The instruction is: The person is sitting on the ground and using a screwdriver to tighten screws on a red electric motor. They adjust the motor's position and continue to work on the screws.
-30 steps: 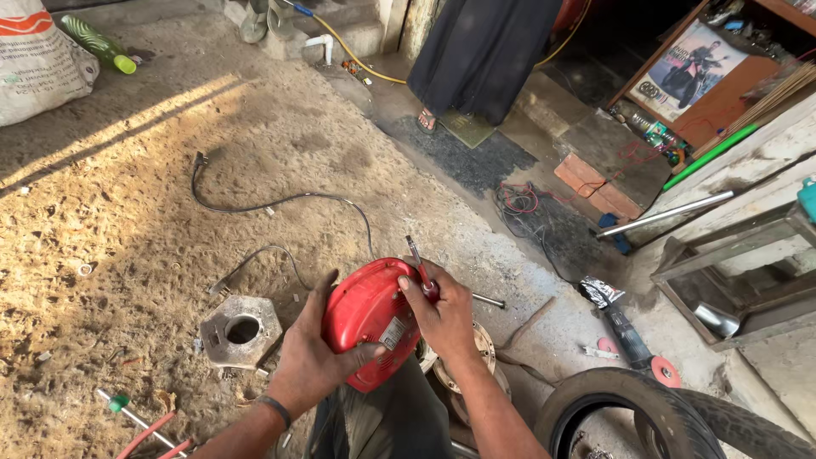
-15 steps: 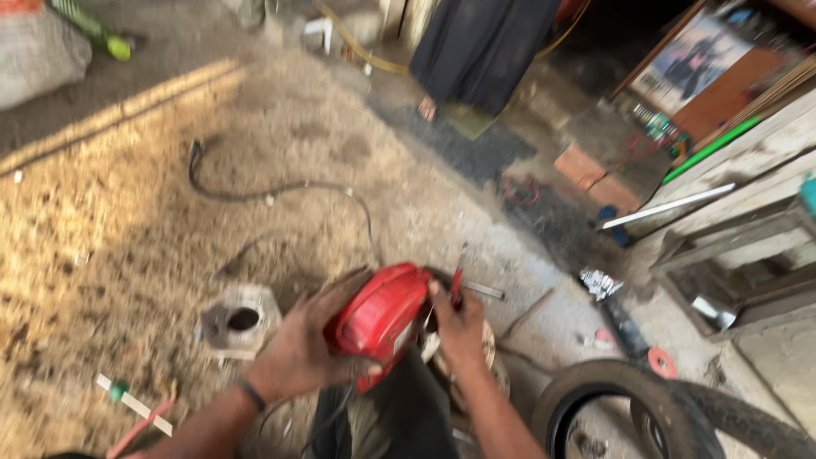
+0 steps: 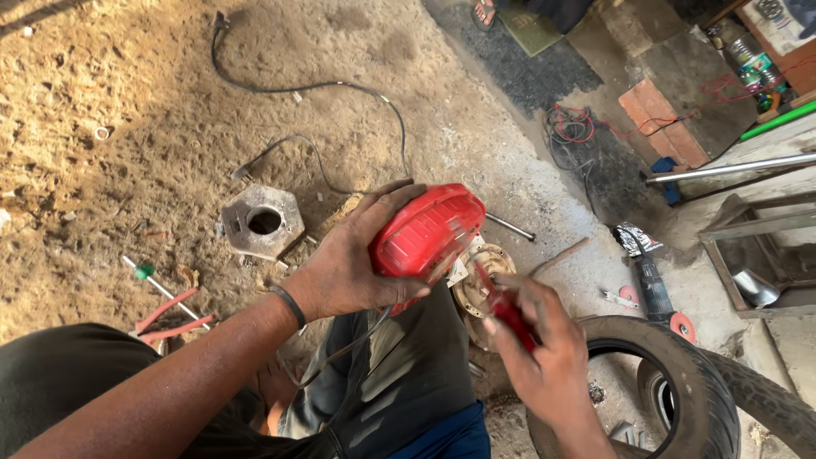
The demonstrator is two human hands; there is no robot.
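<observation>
The left hand (image 3: 353, 263) is gripping the red lamp cover (image 3: 425, 231) while the right hand (image 3: 544, 357) is clenching a red-handled screwdriver (image 3: 508, 313) against its edge, so the cover seems not yet freed.

bare forearms, a black band on the left wrist (image 3: 291, 306), dark grey trousers (image 3: 408, 382)

Sunlit dirt floor (image 3: 110, 93) meets grey concrete (image 3: 510, 161), with red bricks (image 3: 663, 119) beyond.

Open dirt ground (image 3: 127, 102) lay free to the left, crossed only by a black cable (image 3: 340, 89); a tyre (image 3: 680, 382) and metal frame (image 3: 748, 255) crowded the right.
</observation>
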